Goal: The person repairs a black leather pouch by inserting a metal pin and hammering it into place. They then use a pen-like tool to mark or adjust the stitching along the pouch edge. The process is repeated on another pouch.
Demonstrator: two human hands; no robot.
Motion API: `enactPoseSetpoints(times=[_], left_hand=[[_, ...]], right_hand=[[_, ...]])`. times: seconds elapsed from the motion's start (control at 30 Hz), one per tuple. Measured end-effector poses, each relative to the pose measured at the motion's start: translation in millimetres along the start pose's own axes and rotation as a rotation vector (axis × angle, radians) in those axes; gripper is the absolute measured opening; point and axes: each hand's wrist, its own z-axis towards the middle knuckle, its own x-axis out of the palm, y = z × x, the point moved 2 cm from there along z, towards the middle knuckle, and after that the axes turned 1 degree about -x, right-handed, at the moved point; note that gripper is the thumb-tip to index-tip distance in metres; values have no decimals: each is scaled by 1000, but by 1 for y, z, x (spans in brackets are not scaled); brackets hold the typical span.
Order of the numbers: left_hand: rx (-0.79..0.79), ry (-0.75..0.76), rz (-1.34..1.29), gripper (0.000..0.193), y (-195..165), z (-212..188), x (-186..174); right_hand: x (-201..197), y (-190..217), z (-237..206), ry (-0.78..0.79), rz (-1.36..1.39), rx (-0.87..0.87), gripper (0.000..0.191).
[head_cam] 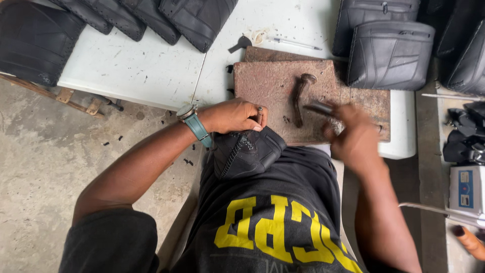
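My left hand holds a small metal punch upright between its fingers and presses on a black stitched leather piece at the near edge of a brown worn work board. A teal-strapped watch is on that wrist. My right hand is blurred over the board's right part and grips a metal tool. A rusty hammer-like iron tool lies on the board between the two hands.
The white table carries several black leather bags along its far edge and at the right. A pen lies beyond the board. A white machine and black scraps sit at right. Concrete floor at left.
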Motion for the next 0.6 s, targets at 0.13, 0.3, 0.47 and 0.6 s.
enactPoseSetpoints(times=[0.13,0.3,0.47,0.6], left_hand=[[23,43,72,16,-6,2,-2],[-1,65,170,18,-19,-2,-5],[12,73,194,20,-22,-4,-6],[153,31,112,19,-17,-3,-1]], right_hand=[[8,-41,12,13,-209,68,37],[-2,-44,25,46,-23,209,33],[-81,-15,24,-239,395,-38,31],[-131,10,4,-590,779,-189,19]])
